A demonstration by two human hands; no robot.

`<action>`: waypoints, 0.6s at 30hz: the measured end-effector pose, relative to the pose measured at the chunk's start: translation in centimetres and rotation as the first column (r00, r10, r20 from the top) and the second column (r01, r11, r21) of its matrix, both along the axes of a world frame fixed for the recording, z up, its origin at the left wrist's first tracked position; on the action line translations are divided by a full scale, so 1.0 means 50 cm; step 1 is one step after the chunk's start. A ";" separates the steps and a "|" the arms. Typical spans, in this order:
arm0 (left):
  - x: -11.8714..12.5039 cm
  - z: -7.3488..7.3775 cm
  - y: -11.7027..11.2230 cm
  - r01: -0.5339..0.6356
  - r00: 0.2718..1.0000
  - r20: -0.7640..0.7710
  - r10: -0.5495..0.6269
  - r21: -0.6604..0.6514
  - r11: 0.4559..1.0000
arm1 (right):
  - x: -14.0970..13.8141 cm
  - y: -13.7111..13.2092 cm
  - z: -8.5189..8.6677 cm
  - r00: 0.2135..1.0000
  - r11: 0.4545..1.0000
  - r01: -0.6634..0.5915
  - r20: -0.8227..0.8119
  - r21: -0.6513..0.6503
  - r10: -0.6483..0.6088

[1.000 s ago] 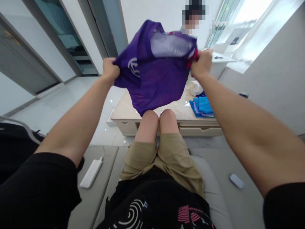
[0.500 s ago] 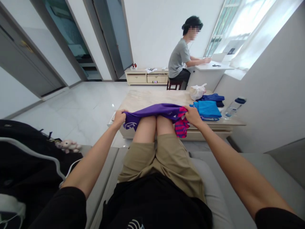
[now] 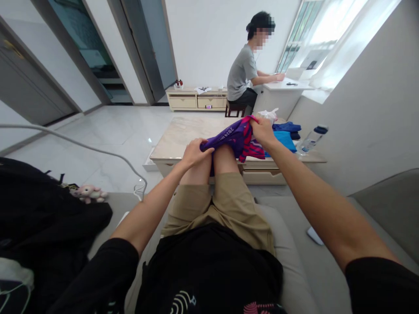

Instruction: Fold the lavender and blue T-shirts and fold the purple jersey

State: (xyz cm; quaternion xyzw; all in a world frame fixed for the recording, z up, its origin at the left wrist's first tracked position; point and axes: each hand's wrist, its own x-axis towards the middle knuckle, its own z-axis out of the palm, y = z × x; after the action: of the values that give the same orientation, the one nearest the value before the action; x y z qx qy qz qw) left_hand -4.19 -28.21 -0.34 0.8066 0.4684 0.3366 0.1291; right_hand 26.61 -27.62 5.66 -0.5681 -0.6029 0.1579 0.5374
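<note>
A purple shirt with red-striped trim (image 3: 234, 138) is bunched over my knees. My left hand (image 3: 194, 152) is closed on its lower end, resting on my left knee. My right hand (image 3: 262, 131) is raised above my right knee and pinches the shirt's upper end, so the cloth runs slanted between the two hands. I sit on a grey sofa (image 3: 294, 244) in khaki shorts, facing a low marble coffee table (image 3: 183, 139).
Folded blue clothes (image 3: 284, 137), a white plastic bag (image 3: 270, 114) and a water bottle (image 3: 309, 140) lie on the table's right side. A black bag (image 3: 42, 218), a pink plush toy (image 3: 87, 192) and a white cable are at my left. Another person (image 3: 244, 74) sits at a far desk.
The shirt was held up spread wide, then lowered onto my knees. Since then my hands have come closer together, the left moving right and the right lifting, bunching the cloth.
</note>
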 end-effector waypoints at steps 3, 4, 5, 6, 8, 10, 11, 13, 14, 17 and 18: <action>0.078 0.034 0.017 -0.074 0.986 -0.146 0.085 0.082 0.994 | -0.036 0.027 0.061 0.992 0.994 0.070 0.098 0.084 -0.078; 0.094 0.043 0.024 -0.108 0.981 -0.153 0.120 0.083 0.991 | -0.044 0.034 0.081 0.985 0.991 0.084 0.138 0.105 -0.099; 0.103 0.050 0.034 -0.144 0.979 -0.139 0.152 0.066 0.987 | -0.049 0.039 0.100 0.978 0.988 0.094 0.175 0.124 -0.115; 0.104 0.055 0.046 -0.173 0.978 -0.112 0.176 0.038 0.984 | -0.051 0.042 0.117 0.970 0.985 0.098 0.206 0.144 -0.127; 0.084 0.059 0.074 -0.199 0.980 -0.036 0.198 -0.027 0.980 | -0.044 0.045 0.143 0.959 0.976 0.101 0.242 0.192 -0.147; 0.039 0.056 0.108 -0.189 0.979 0.059 0.195 -0.095 0.977 | -0.025 0.046 0.159 0.950 0.966 0.107 0.261 0.235 -0.169; 0.012 0.054 0.125 -0.177 0.975 0.112 0.192 -0.133 0.975 | -0.012 0.047 0.163 0.946 0.962 0.111 0.272 0.249 -0.179; -0.043 0.051 0.156 -0.145 0.952 0.233 0.198 -0.229 0.963 | 0.018 0.053 0.168 0.932 0.960 0.130 0.300 0.249 -0.204; -0.066 0.052 0.170 -0.116 0.932 0.302 0.202 -0.281 0.953 | 0.034 0.058 0.170 0.922 0.961 0.151 0.316 0.234 -0.222; -0.115 0.075 0.210 0.052 0.846 0.506 0.166 -0.388 0.920 | 0.079 0.081 0.182 0.900 0.972 0.173 0.376 0.160 -0.222; -0.123 0.089 0.222 0.119 0.812 0.567 0.140 -0.395 0.911 | 0.092 0.091 0.187 0.903 0.982 0.131 0.392 0.138 -0.176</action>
State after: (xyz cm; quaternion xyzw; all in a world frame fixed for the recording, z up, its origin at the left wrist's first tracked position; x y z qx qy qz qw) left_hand -10.34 -17.11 4.12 0.6154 0.4706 0.4619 0.4318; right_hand 31.20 -23.05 15.01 -0.6043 -0.6615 -0.0381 0.4425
